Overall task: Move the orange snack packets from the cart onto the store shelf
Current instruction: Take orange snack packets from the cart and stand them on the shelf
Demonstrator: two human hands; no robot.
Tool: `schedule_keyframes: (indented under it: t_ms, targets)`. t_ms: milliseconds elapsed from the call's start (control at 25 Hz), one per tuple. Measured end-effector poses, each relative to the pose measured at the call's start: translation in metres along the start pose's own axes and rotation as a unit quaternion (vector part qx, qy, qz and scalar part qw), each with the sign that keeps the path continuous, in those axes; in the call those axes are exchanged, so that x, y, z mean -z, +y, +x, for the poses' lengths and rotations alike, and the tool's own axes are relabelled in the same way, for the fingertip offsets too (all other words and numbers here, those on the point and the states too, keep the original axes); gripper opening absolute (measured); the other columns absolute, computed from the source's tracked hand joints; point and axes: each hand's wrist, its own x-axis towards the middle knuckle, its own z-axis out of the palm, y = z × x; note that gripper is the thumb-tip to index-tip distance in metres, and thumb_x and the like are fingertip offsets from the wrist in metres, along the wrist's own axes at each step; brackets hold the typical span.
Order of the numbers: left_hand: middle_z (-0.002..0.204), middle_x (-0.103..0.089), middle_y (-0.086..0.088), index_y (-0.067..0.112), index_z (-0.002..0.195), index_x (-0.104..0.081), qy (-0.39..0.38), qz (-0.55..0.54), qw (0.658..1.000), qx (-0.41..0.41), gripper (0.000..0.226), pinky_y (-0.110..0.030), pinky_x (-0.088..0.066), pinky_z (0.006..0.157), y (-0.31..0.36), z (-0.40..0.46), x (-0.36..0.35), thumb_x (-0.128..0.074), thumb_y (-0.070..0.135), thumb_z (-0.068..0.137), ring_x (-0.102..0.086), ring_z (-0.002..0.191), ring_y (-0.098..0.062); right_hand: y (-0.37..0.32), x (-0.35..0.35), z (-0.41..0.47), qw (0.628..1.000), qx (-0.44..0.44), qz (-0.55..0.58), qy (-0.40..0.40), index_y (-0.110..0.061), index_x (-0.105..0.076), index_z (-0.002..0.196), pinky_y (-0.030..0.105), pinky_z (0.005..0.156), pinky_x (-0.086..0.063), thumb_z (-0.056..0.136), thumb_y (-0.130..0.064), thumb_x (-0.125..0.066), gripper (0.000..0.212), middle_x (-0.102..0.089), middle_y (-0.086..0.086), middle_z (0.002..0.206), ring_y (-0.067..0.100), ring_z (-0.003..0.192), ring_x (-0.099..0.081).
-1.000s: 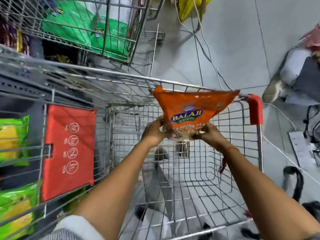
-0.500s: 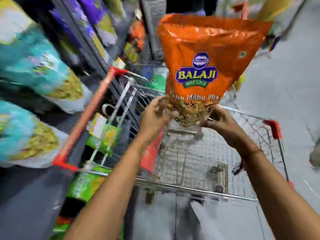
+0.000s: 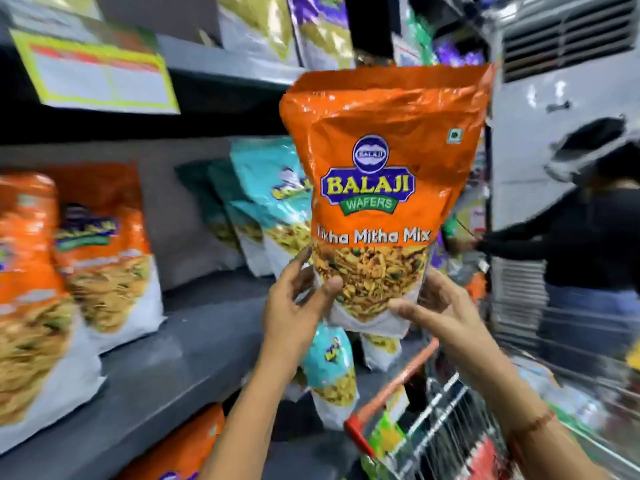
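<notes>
I hold an orange Balaji snack packet (image 3: pixel 384 181) upright in front of the shelf, well above the cart. My left hand (image 3: pixel 294 306) grips its lower left corner and my right hand (image 3: pixel 440 310) grips its lower right corner. The grey store shelf (image 3: pixel 166 355) runs from lower left to centre. Two orange packets (image 3: pixel 100 251) of the same kind stand on it at the left. The wire cart (image 3: pixel 433 441) with a red handle sits low at the right.
Teal snack packets (image 3: pixel 270 202) stand on the shelf behind the held packet, and another teal one (image 3: pixel 329 372) sits lower down. A yellow-edged price label (image 3: pixel 97 74) hangs from the upper shelf. A person in black (image 3: pixel 585 244) stands at the right beside a white unit (image 3: pixel 554 98).
The packet has been lifted out of the cart and carried up and left to the shelf front. My view has swung from the cart to the shelf.
</notes>
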Motion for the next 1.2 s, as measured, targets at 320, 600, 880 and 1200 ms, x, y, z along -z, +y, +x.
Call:
schedule_keyframes:
  t_ms: [320, 600, 880, 1200]
  targets:
    - [0.111, -0.066, 0.021, 0.037, 0.109, -0.059, 0.062, 0.079, 0.994, 0.041, 0.028, -0.007, -0.049, 0.080, -0.001, 0.012, 0.090, -0.065, 0.022, 0.086, -0.063, 0.103, 0.011, 0.026, -0.094, 0.062, 0.997, 0.008, -0.003, -0.076, -0.039, -0.074, 0.096, 0.032, 0.091, -0.053, 0.063, -0.031, -0.088, 0.036, -0.071, 0.003, 0.112, 0.005, 0.100, -0.070]
    - [0.127, -0.062, 0.010, 0.044, 0.120, -0.049, 0.079, 0.127, 0.982, 0.114, 0.033, -0.025, -0.043, 0.093, -0.035, 0.037, 0.101, -0.060, 0.029, 0.091, -0.056, 0.117, -0.007, 0.057, -0.110, 0.091, 0.992, -0.029, -0.002, -0.124, -0.030, -0.071, 0.102, 0.053, 0.097, -0.052, 0.062, -0.056, -0.084, 0.049, -0.076, 0.003, 0.109, 0.020, 0.103, -0.071]
    - [0.132, -0.056, 0.011, 0.046, 0.127, -0.044, 0.112, 0.131, 0.972, 0.158, 0.038, -0.030, -0.040, 0.096, -0.047, 0.049, 0.103, -0.056, 0.035, 0.093, -0.051, 0.123, -0.011, 0.066, -0.113, 0.113, 0.987, -0.029, -0.018, -0.155, -0.034, -0.072, 0.100, 0.047, 0.092, -0.057, 0.071, -0.039, -0.084, 0.032, -0.078, -0.011, 0.105, 0.011, 0.098, -0.073]
    - [0.138, -0.056, 0.008, 0.046, 0.127, -0.044, 0.112, 0.127, 0.972, 0.160, 0.038, -0.030, -0.042, 0.101, -0.042, 0.044, 0.101, -0.056, 0.037, 0.092, -0.052, 0.124, -0.010, 0.071, -0.116, 0.114, 0.988, -0.026, -0.030, -0.146, -0.031, -0.067, 0.108, 0.022, 0.081, -0.057, 0.063, -0.048, -0.080, 0.050, -0.075, -0.011, 0.109, 0.009, 0.104, -0.070]
